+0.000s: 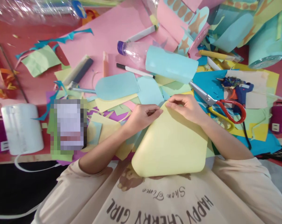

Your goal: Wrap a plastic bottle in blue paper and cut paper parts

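Red tabletop point(35, 32) covered in coloured paper offcuts point(105, 121), with pink card point(103, 29) toward the far edge. At the near edge, overhanging toward the shirt point(159, 202), pale yellow sheet point(173, 143) bent over in a soft curve. Left hand point(143, 116) and right hand point(186, 107) both pinching it at the far corner, fingertips of the 2 hands nearly meeting. Seemingly partway through shaping: sheet apparently turned over on itself, near bend rounded rather than creased, no fastening visible at the corner; flattening and fixing, if wanted, apparently undone. Toward the far edge, 1 clear bottle point(133, 52) with purple cap point(121, 47) lying on its side, partly sleeved in blue paper point(171, 63), no contents visible through the bare plastic. At the far left corner, another clear bottle point(38, 11) with blue end point(79, 8), contents hard to make out. Near the far right corner, blue-covered container point(264, 45), inside hidden from view.
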Action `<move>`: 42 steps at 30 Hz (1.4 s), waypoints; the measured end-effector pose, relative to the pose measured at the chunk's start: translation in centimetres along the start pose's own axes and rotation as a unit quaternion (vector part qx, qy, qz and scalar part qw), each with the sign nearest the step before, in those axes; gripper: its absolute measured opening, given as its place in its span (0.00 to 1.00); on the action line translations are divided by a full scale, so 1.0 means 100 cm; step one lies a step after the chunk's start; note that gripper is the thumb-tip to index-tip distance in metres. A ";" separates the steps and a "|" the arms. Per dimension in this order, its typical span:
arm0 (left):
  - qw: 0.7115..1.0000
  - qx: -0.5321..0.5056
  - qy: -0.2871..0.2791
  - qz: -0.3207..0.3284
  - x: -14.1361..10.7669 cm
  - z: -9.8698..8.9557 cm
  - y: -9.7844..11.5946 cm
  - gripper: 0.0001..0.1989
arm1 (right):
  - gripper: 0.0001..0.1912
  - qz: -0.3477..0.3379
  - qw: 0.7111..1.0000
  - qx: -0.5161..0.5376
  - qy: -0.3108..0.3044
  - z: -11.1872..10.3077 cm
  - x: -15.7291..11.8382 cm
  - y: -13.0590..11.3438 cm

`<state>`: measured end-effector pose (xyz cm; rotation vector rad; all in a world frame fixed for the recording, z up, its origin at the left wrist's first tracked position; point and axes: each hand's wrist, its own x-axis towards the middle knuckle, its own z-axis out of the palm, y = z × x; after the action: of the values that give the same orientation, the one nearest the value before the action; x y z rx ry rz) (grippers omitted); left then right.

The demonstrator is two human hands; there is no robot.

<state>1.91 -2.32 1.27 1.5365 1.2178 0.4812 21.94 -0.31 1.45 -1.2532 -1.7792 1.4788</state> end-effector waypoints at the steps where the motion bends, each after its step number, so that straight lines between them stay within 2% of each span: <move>1: 1.000 -0.001 0.000 -0.001 0.000 0.000 -0.001 0.17 | 0.19 -0.003 1.000 -0.005 0.007 -0.002 0.000 -0.001; 4: 1.000 -0.015 0.003 -0.008 0.000 -0.002 -0.002 0.16 | 0.18 -0.010 0.999 -0.016 0.036 -0.007 -0.001 -0.004; 9: 0.998 -0.060 0.010 -0.017 0.001 -0.004 -0.001 0.14 | 0.14 -0.034 0.990 -0.036 0.134 -0.020 -0.002 -0.008; 16: 0.997 -0.070 0.035 0.004 0.002 -0.010 0.005 0.12 | 0.11 -0.046 0.964 -0.028 0.260 -0.047 -0.001 0.004; 22: 0.995 -0.069 0.073 0.028 0.004 -0.024 0.006 0.12 | 0.09 -0.083 0.944 -0.017 0.319 -0.069 -0.002 0.009; 25: 0.994 -0.073 0.078 0.038 0.004 -0.029 0.006 0.11 | 0.08 -0.082 0.942 -0.007 0.326 -0.076 -0.007 0.011; 34: 0.987 -0.135 0.085 -0.011 0.007 -0.032 0.002 0.10 | 0.06 -0.047 0.913 0.022 0.405 -0.092 -0.023 0.021; 40: 0.975 -0.133 0.180 -0.002 0.011 -0.045 -0.004 0.09 | 0.07 -0.111 0.838 0.059 0.532 -0.119 -0.038 0.033; 42: 0.970 -0.149 0.190 -0.003 0.011 -0.045 -0.004 0.10 | 0.09 -0.112 0.788 0.071 0.602 -0.126 -0.048 0.027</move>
<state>-1.45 0.78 2.17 1.2141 1.3657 0.9437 35.43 1.44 3.25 -1.3421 -0.8433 0.3788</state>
